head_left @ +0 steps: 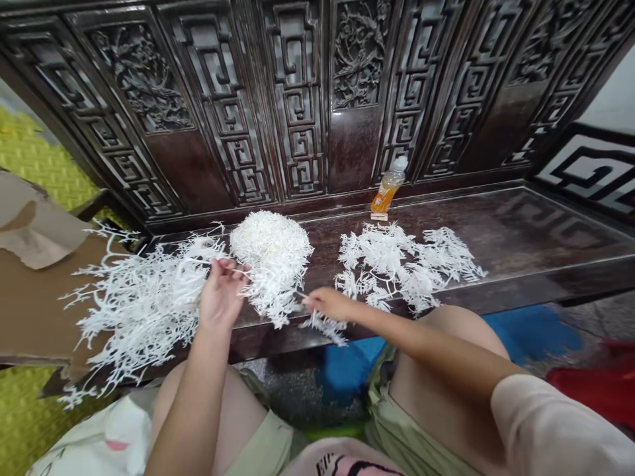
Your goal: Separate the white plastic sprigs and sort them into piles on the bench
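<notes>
My left hand [223, 291] is closed, its thumb and fingers pinching the stem of a white plastic branch [275, 291] with leafy tips. To the right of that branch, my right hand [327, 304] pinches a thin white sprig [325, 326] whose leafy end hangs over the bench's front edge. A heap of small white pieces [270, 238] lies just behind the held branch. Beside my left hand spreads a large tangle of bare white branches [143, 297]. Further right, leafy white branches [387, 258] are laid out on the dark wooden bench [516, 231].
An orange drink bottle [387, 192] stands at the back on a small light block [379, 216]. Behind the bench rises a carved wooden backrest [354, 139]. Cardboard [44, 291] lies at the left, and a blue object [347, 373] shows below the bench's front.
</notes>
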Available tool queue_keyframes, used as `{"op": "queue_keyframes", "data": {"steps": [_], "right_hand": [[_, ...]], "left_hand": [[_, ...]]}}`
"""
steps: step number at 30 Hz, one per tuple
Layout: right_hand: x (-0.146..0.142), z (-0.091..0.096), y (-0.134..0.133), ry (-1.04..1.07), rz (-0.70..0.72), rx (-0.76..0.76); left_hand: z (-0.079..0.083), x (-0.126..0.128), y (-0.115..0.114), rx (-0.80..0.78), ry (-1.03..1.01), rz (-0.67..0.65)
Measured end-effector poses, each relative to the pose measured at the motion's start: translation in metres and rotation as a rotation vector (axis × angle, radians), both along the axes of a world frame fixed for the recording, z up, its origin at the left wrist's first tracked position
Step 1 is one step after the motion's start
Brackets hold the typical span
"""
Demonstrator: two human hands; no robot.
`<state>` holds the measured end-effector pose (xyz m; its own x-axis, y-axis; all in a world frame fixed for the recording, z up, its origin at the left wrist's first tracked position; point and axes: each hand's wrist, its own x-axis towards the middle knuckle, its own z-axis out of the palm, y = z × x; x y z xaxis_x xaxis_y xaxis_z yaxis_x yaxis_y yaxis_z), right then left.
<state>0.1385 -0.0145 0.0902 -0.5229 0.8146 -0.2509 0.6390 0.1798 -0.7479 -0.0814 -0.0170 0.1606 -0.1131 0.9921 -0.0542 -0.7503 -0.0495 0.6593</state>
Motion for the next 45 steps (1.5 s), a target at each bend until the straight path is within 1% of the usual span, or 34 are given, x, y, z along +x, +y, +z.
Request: {"op": "queue_keyframes", "data": {"steps": [2,4,6,8,11,14,16,19,21,22,23,24,26,29,31,33,35,37,39,42,44,45], "right_hand": [[0.015,0.019,0.015,-0.08,-0.063,0.193],[0.029,0.039,0.025,-0.132,-0.126,0.356],[0.04,0.057,0.031,-0.176,-0.163,0.451],[0.049,0.067,0.034,-0.22,-0.168,0.483],[0.059,0.068,0.039,-0.298,-0.195,0.508],[0.066,0.064,0.045,-0.347,-0.242,0.583],[0.068,0.063,0.047,-0.357,-0.241,0.622],[0.068,0.063,0.049,-0.372,-0.208,0.608],[0.067,0.061,0.049,-0.384,-0.224,0.595],[0.066,0.058,0.048,-0.384,-0.244,0.592],[0.064,0.055,0.046,-0.379,-0.26,0.585],[0.061,0.052,0.043,-0.364,-0.26,0.569],[0.054,0.047,0.036,-0.307,-0.212,0.514],[0.04,0.045,0.023,-0.138,-0.114,0.409],[0.034,0.047,0.016,0.016,-0.093,0.35],[0.031,0.051,0.013,0.161,-0.083,0.308],[0.033,0.054,0.012,0.285,-0.064,0.267],[0.035,0.055,0.013,0.4,-0.047,0.21],[0.036,0.055,0.014,0.513,-0.053,0.16],[0.034,0.05,0.015,0.655,-0.109,0.069],[0.033,0.046,0.016,0.736,-0.195,-0.028],[0.033,0.044,0.016,0.774,-0.253,-0.073]], "left_hand": [[0.003,-0.014,0.004,0.037,0.015,0.085],[0.002,-0.023,0.008,0.063,0.051,0.174],[-0.001,-0.027,0.011,0.072,0.084,0.24],[-0.005,-0.027,0.013,0.068,0.097,0.29],[-0.008,-0.022,0.015,0.073,0.115,0.352],[-0.009,-0.02,0.015,0.107,0.156,0.426],[-0.01,-0.021,0.016,0.096,0.185,0.478],[-0.014,-0.023,0.019,0.048,0.204,0.536],[-0.018,-0.019,0.019,0.041,0.19,0.53],[-0.021,-0.014,0.019,0.04,0.18,0.507],[-0.024,-0.008,0.018,0.028,0.176,0.456],[-0.028,0.0,0.016,0.008,0.177,0.39],[-0.036,0.02,0.011,-0.064,0.203,0.207],[-0.047,0.049,0.004,-0.089,0.244,0.072],[-0.051,0.059,-0.001,-0.083,0.309,0.004],[-0.052,0.062,-0.006,-0.1,0.435,-0.045],[-0.053,0.061,-0.009,-0.121,0.571,-0.044],[-0.054,0.059,-0.011,-0.132,0.621,-0.056],[-0.058,0.06,-0.012,-0.158,0.575,-0.151],[-0.066,0.066,-0.013,-0.216,0.492,-0.356],[-0.069,0.071,-0.013,-0.204,0.456,-0.44],[-0.069,0.073,-0.013,-0.184,0.444,-0.454]]}}
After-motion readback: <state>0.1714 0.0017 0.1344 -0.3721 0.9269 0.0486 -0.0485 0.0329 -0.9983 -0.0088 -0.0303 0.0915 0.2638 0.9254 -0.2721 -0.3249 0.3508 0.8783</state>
